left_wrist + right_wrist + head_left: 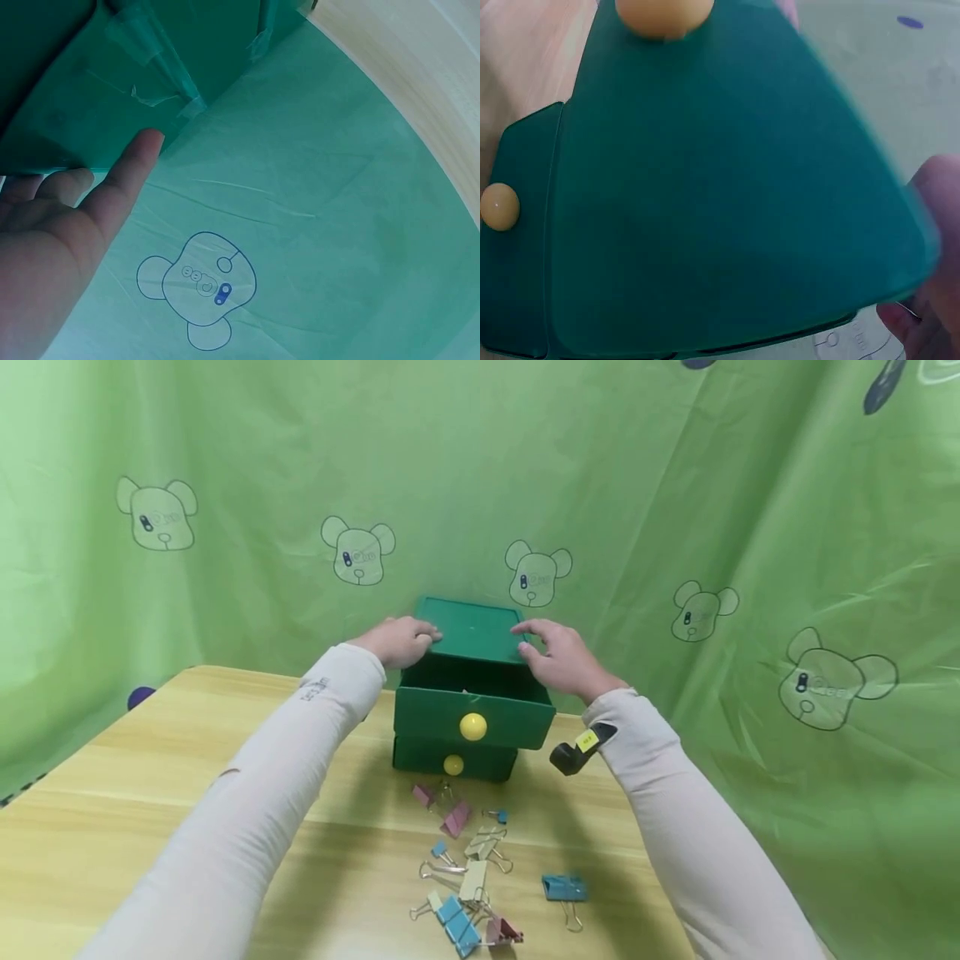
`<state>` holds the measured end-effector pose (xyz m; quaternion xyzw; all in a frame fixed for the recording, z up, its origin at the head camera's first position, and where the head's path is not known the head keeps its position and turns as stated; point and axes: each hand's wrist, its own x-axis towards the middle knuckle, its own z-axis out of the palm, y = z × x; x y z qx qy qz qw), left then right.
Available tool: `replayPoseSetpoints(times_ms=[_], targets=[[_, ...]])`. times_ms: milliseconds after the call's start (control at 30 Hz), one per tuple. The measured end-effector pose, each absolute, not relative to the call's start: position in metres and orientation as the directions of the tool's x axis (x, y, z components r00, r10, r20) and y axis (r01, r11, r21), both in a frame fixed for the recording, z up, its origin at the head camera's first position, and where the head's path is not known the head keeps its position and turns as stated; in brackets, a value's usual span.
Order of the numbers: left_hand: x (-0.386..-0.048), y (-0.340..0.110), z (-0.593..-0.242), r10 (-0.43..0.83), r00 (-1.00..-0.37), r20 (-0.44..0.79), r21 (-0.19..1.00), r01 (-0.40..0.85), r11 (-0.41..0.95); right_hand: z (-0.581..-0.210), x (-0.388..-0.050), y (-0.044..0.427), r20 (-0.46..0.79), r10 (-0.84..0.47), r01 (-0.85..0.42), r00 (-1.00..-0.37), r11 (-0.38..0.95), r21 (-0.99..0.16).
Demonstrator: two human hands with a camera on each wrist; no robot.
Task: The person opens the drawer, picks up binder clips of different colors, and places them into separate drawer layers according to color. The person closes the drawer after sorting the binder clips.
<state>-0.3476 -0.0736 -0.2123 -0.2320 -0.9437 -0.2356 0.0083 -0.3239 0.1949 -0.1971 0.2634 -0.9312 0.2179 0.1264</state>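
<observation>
A green two-drawer box (474, 628) stands at the back of the table. Its upper drawer (431, 717) is pulled out, while the lower drawer (420, 755) sits pushed in; each has a yellow knob (473, 727). My left hand (397, 642) rests at the box's top left edge, thumb straight along the taped side wall in the left wrist view. At the top right edge is my right hand (564, 660), fingers loosely bent and holding nothing; whether its fingertips touch the top is unclear. The drawer front hides much of it in the right wrist view.
Several binder clips lie on the wooden table (187, 735) before the box: pink (456, 818), cream (474, 881) and blue (457, 925). One blue clip (564, 887) lies apart to the right. A green curtain (450, 460) hangs close behind the box.
</observation>
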Motion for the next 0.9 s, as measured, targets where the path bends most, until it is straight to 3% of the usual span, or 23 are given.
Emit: replayPoseSetpoints(times_ms=[133, 367, 900], targets=[[-0.348, -0.073, -0.217, 0.433, -0.893, 0.118, 0.45, 0.437, 0.779, -0.207, -0.336, 0.197, 0.322, -0.411, -0.516, -0.853, 0.761, -0.394], [-0.349, -0.074, -0.216, 0.442, -0.888, 0.128, 0.45, 0.449, 0.772, -0.212, -0.353, 0.198, 0.158, -0.459, -0.472, -0.875, 0.728, -0.497], [-0.35, -0.069, -0.219, 0.428, -0.893, 0.143, 0.474, 0.441, 0.762, -0.223, -0.355, 0.188, 0.19, -0.41, -0.45, -0.892, 0.765, -0.461]])
